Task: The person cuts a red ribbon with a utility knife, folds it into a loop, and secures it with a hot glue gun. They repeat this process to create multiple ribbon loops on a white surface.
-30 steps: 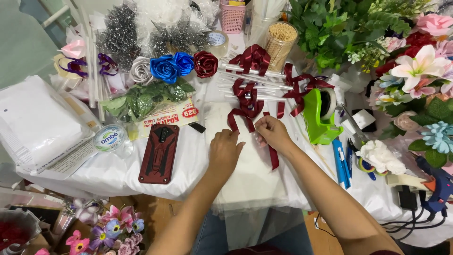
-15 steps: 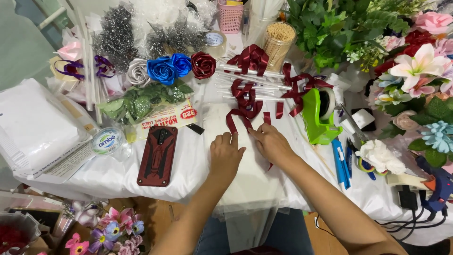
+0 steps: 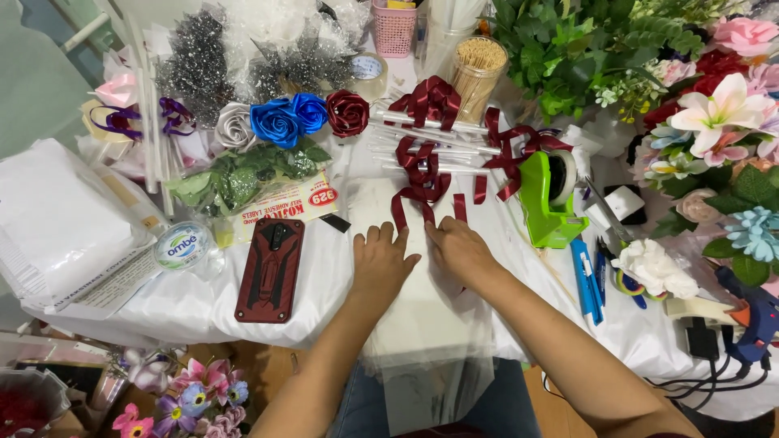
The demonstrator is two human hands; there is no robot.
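Sheer white fabric: a strip of it [image 3: 410,268] lay flat on the worktop [image 3: 203,300] under both hands and hung over the near edge toward the person's lap.
Left hand: the left hand [image 3: 380,264] rested palm down on the fabric, fingers spread and released, grasping nothing.
Right hand: the right hand [image 3: 458,247] lay just beside it, fingers curled down onto the fabric near the ribbon tails; whether it pinched anything could not be told.
Done so far: the fabric looked spread and smoothed; several dark red ribbon bows on white sticks [image 3: 426,142] already lay finished just beyond the fingertips.
Left to do: nothing was wrapped or tied in the fabric yet, by my reading.
Change from earlier: a second before, the hands sat farther out, at the hanging ribbon tails; they had since drawn back toward the body and settled side by side.
Left of the left hand: a dark red phone case [image 3: 270,268] and a small round tub [image 3: 182,243].
Right of the right hand: a green tape dispenser [image 3: 544,203].
Beyond: blue ribbon roses [image 3: 288,118].
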